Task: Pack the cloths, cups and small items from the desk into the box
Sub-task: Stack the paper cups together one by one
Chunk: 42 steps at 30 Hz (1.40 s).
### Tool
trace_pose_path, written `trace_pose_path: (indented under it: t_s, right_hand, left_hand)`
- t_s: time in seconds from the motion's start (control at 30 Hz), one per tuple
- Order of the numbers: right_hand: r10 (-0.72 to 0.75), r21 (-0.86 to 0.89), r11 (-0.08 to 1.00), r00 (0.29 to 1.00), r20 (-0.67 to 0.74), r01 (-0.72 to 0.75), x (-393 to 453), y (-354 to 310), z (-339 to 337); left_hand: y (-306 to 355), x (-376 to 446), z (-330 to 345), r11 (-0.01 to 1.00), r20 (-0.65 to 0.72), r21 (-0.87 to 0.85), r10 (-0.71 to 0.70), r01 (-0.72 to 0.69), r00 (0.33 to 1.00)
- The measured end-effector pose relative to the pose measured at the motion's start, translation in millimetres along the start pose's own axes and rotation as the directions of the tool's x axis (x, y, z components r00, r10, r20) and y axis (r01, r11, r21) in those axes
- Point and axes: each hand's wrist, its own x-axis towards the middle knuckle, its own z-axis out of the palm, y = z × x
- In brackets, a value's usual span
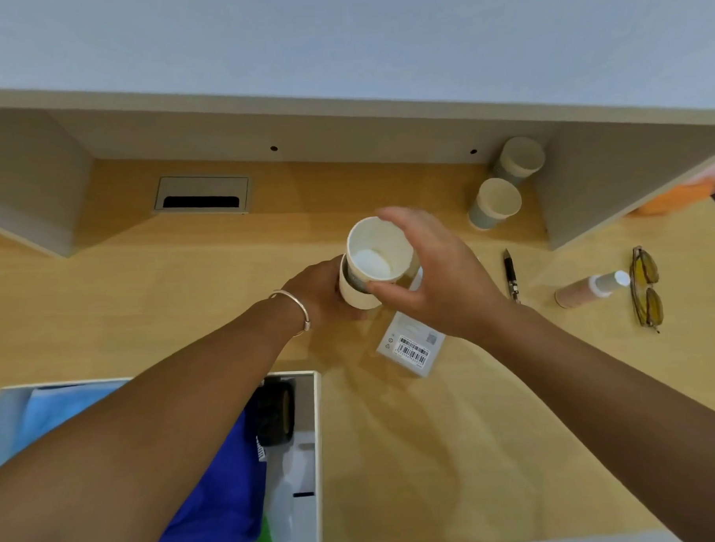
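Note:
Over the middle of the desk I hold two nested paper cups. My right hand (442,275) grips the upper white cup (377,249), its mouth open toward me. My left hand (320,291) holds the lower cup (355,295) from the left side. Two more paper cups (498,201) (521,159) stand at the back right under the shelf. The white box (319,436) sits at the near left, holding blue and green cloths (222,494), a light blue cloth (63,410) and a black roll (276,411); my left forearm crosses over it.
A small white carton with barcodes (412,346) lies below my right hand. A black pen (511,274), a pink bottle with a white cap (590,289) and yellow-lensed glasses (646,289) lie on the right. A cable port (201,194) sits at the back left under the shelf (340,103).

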Motion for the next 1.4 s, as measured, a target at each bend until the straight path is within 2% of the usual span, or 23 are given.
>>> trace_pose_path:
  t_s: [0.2,0.37,0.47,0.53,0.6,0.7,0.77,0.87,0.97,1.1,1.17,1.23,1.33,1.4]
  right_hand:
    - [0.050,0.001,0.999,0.995,0.082,-0.050,-0.1,16.8,20.4]
    - [0.071,0.016,0.997,0.994,0.080,-0.073,3.1,22.7,23.8]
    - [0.050,0.115,0.991,0.991,0.124,-0.064,0.1,28.0,18.2]
    - [0.081,0.171,0.981,0.995,0.061,-0.090,-2.3,41.2,7.8]
    - [0.164,0.156,0.977,0.981,-0.101,-0.148,-3.4,64.4,-5.3]
    - [0.358,0.093,0.933,0.882,-0.306,-0.346,4.0,110.8,-24.5]
    - [0.477,0.082,0.875,0.817,-0.324,-0.478,15.3,144.4,-34.5]
    - [0.490,-0.001,0.857,0.814,-0.310,-0.516,31.1,186.2,-37.8]
    - [0.566,0.054,0.816,0.777,-0.275,-0.575,39.9,208.4,-25.0]
    - [0.554,0.061,0.830,0.806,-0.211,-0.554,46.9,213.5,-14.2]
    - [0.533,0.081,0.843,0.808,-0.253,-0.531,44.5,198.3,-19.0]
    - [0.470,0.140,0.882,0.831,-0.297,-0.450,39.6,162.9,-29.0]
    - [0.372,0.244,0.919,0.888,-0.270,-0.310,23.5,90.2,-42.0]
    - [0.296,0.222,0.944,0.923,-0.247,-0.244,9.8,45.5,-46.4]
  left_hand:
    - [2.3,-3.7,0.7,0.999,-0.014,-0.028,-0.033,0.033,0.999]
    - [3.7,-4.3,0.8,0.999,-0.019,-0.037,-0.007,0.006,1.000]
    - [5.7,-2.3,1.9,0.999,-0.009,-0.041,-0.003,0.002,1.000]
    - [7.4,-0.6,3.4,1.000,-0.012,-0.013,-0.011,0.011,1.000]
    - [7.2,0.9,5.1,1.000,-0.022,0.010,-0.018,0.018,1.000]
    - [5.6,1.7,6.6,1.000,-0.024,0.013,-0.027,0.027,0.999]
    - [6.1,1.1,6.3,0.999,-0.028,0.003,-0.040,0.040,0.999]
    - [5.7,0.8,6.8,0.998,-0.041,-0.032,-0.056,0.055,0.998]
    - [4.2,1.7,8.0,0.996,-0.050,-0.070,-0.057,0.053,0.997]
    - [2.6,2.0,7.6,0.997,-0.052,-0.057,-0.049,0.046,0.997]
    - [2.2,2.2,7.0,0.999,-0.051,-0.029,-0.042,0.040,0.998]
    - [2.4,2.5,6.7,0.999,-0.051,-0.009,-0.044,0.043,0.998]
    - [5.3,1.2,6.2,0.999,-0.041,0.008,-0.043,0.044,0.998]
    - [8.8,-0.2,5.4,0.999,-0.034,-0.018,-0.035,0.035,0.999]
